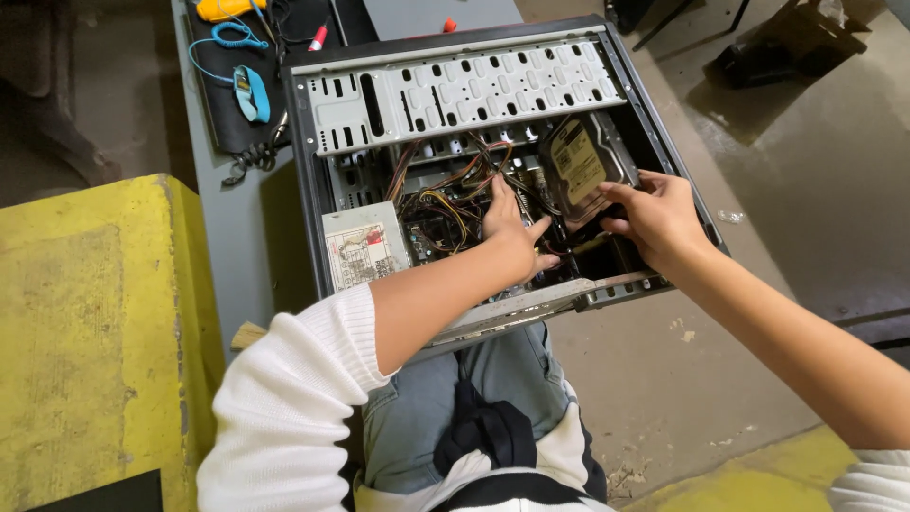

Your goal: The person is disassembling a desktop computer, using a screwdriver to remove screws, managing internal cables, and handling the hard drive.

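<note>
An open black computer case (309, 190) rests against my knees, its inside facing up. My left hand (512, 232) reaches deep into the case among the coloured cables (445, 199), fingers spread near the hard drive. A dark hard drive (580, 163) with a yellowish label sits tilted at the right side of the case. My right hand (654, 213) grips its lower right edge. A silver power supply (360, 248) with a labelled sticker lies at the lower left inside the case. A perforated metal drive cage (455, 90) spans the top.
A grey table (227, 218) holds a dark mat (213, 95) with a blue wrist strap (248, 90), a yellow tool (223, 9) and a red marker (318, 38). A yellow block (85, 332) stands at the left. Concrete floor (806, 190) lies to the right.
</note>
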